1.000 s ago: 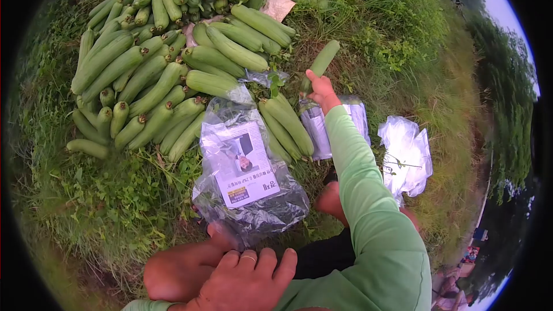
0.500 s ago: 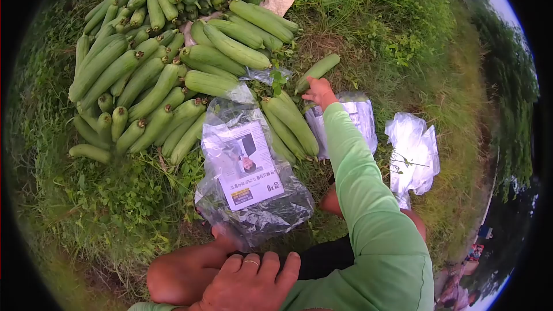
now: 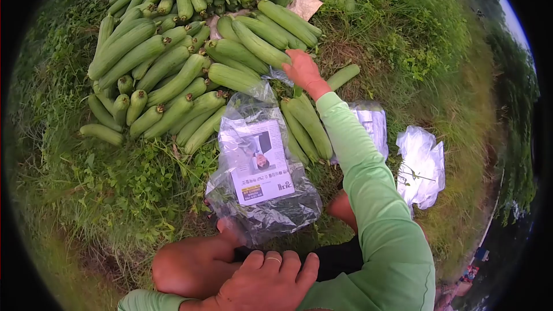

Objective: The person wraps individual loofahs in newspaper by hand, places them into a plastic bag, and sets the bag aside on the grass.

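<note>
From where I'm standing, the right hand (image 3: 303, 71) is at the near end of a long gourd (image 3: 261, 45) that lies on the near side of the heap (image 3: 138, 55), on the person's right. Its fingers bend down against that end, but the palm hides whether they pinch it or merely touch it, so I cannot tell. The left hand (image 3: 268, 285) rests palm down over the lap, fingers loosely spread, holding nothing. A gourd that long would, I think, handle best with the fingers wrapped round its middle; held by 1 end, it would likely swing and knock its neighbours. I'd raise it clear before drawing it sideways, as dragging could scuff the skin or set the gourds under it rolling, and I'd keep the knuckles off the loose film (image 3: 279, 75) just beside the hand. As for looks, the gourd is pale green, smooth and nearly straight, faintly streaked along its length, with no damage that I can see. A lone gourd (image 3: 345, 76) lies on the grass past the wrist. Nearer the body is a clear bag (image 3: 288, 216) with a printed sheet (image 3: 245, 175) showing; beside it lie a few gourds (image 3: 311, 120), then a wrapped bundle (image 3: 375, 126) and crumpled plastic (image 3: 426, 187).
</note>
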A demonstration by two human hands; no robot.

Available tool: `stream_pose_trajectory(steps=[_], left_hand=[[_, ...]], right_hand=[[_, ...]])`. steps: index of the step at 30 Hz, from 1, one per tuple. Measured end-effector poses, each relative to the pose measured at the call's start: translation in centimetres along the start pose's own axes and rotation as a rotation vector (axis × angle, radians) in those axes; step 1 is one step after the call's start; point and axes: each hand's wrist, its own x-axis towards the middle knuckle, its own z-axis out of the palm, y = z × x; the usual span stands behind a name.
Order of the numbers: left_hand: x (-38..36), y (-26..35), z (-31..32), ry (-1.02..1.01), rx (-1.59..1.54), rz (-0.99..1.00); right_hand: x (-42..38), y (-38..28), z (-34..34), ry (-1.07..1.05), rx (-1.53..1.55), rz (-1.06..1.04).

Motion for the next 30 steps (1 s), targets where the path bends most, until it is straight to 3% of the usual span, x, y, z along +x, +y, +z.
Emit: stream_pose_trajectory(steps=[3, 5, 11, 15, 17, 20, 24, 27, 30], left_hand=[[-0.1, 0.0, 0.2, 0.022, -0.027, -0.017], [-0.3, 0.4, -1.1, -0.090, -0.104, -0.096], [-0.6, 0.4, -1.9, -0.134, -0.142, -0.133], [-0.7, -0.3, -0.8, -0.004, -0.025, -0.018], [-0.7, -0.2, -0.8, 0.009, -0.029, -0.019], [-0.8, 0.0, -1.0, 0.002, -0.040, -0.002], [-0.8, 0.4, -1.7, -0.055, -0.073, -0.006], [-0.4, 0.6, -2.9, -0.204, -0.173, -0.034], [-0.9, 1.6, -3.7, -0.203, -0.128, -0.097]], right_hand=[[1.8, -2.1, 1.8, -0.056, -0.179, 0.024], [2.5, -2.6, 2.9, -0.051, -0.259, 0.051], [2.9, -2.1, 3.4, -0.063, -0.202, 0.046], [2.6, -1.3, 1.8, -0.119, 0.118, 0.008], [2.1, -1.1, 0.5, -0.216, 0.301, 0.063], [-1.2, -2.0, -2.2, -0.443, 0.755, 0.303], [-6.3, 0.6, -2.6, -0.421, 1.111, 0.376], [-10.7, 1.6, -5.3, -0.419, 1.163, 0.424], [-14.7, 3.4, -6.7, -0.479, 1.110, 0.462]])
